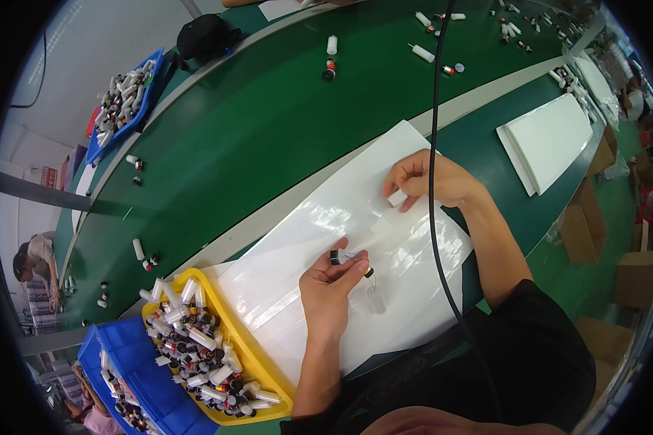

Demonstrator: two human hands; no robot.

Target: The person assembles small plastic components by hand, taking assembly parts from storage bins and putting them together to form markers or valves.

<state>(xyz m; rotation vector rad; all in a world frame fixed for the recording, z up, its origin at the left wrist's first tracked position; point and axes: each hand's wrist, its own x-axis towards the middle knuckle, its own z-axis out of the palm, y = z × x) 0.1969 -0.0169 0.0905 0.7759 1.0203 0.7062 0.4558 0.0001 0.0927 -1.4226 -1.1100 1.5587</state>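
My left hand point(326, 293) is closed around a small cylindrical piece with a black end and a pale body point(339, 257), held between thumb and fingers. At its thumb tip is a small black-and-yellow part point(370, 272), with a thin wire running to a translucent white cylinder point(374, 299) over the sheet. Farther right, my right hand point(435, 177) pinches a small white block-like piece point(397, 197); its exact kind is unclear. Both hands are above a glossy white sheet point(283, 239) spread on the green bench.
A yellow tray point(250, 344) piled with white cylinders and dark-ended parts stands at left, beside a blue bin point(141, 377). A green conveyor point(268, 123) carries scattered parts. White sheets point(548, 141) are stacked at right. A black cable point(434, 145) hangs across the view. People work farther off.
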